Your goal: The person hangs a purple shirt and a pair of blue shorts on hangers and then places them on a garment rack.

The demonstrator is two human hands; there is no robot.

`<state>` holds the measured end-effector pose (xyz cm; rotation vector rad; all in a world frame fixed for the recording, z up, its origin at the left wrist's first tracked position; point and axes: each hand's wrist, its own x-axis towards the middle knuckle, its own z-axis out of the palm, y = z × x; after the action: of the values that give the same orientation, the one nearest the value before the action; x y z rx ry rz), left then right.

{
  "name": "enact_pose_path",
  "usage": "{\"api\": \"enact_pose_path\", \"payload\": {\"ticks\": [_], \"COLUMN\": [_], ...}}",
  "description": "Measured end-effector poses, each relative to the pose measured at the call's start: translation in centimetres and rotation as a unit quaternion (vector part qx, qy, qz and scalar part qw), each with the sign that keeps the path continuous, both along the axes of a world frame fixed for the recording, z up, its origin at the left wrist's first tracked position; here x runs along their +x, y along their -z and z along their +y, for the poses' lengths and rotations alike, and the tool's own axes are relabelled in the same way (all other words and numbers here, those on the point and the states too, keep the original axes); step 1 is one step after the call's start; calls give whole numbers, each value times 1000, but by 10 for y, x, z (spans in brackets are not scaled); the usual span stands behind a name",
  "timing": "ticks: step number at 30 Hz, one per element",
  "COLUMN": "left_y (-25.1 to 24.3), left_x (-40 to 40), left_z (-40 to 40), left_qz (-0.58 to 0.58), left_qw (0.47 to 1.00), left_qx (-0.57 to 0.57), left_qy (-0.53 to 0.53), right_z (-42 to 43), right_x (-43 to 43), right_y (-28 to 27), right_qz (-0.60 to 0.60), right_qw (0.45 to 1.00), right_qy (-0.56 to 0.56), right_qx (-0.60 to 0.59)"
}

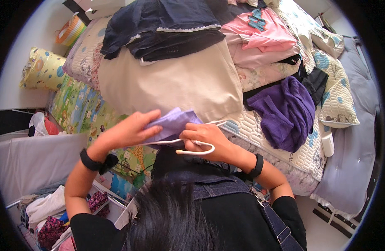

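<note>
In front of my body a white wire clothes hanger point(208, 152) is held with its hook turned toward me. My right hand point(206, 138) is closed around it just by the hook. A piece of light purple cloth point(176, 123) hangs over the hanger between my hands, partly hidden by them. My left hand point(134, 127) pinches the left end of that cloth between thumb and fingers. Just beyond lies a smooth beige cloth point(170, 81) spread over the bed's near edge. Dark navy garments point(161, 25) with a pale lace trim rest on top of it.
A crumpled dark purple garment point(286, 116) lies on the quilted bed cover point(305, 157) at right, near pink clothing point(264, 31) and a patterned pillow point(336, 94). A colourful play mat point(82, 106) covers the floor at left. Open bins of clothes point(48, 207) stand at lower left.
</note>
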<state>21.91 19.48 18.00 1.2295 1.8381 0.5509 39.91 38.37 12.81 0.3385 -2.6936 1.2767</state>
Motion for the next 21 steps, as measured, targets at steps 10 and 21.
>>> {"api": "enact_pose_path", "payload": {"ticks": [10, 21], "left_y": [-174, -77], "left_x": [-66, -170], "left_z": [22, 18], "left_qz": [417, 588], "left_qw": [869, 801], "left_qx": [262, 111], "left_qy": [42, -16], "right_z": [-10, 29], "right_x": [-38, 1], "right_y": [-14, -84], "right_qz": [-15, -44], "right_qw": [987, 995], "right_qy": [-131, -79], "right_qx": [93, -30]}}
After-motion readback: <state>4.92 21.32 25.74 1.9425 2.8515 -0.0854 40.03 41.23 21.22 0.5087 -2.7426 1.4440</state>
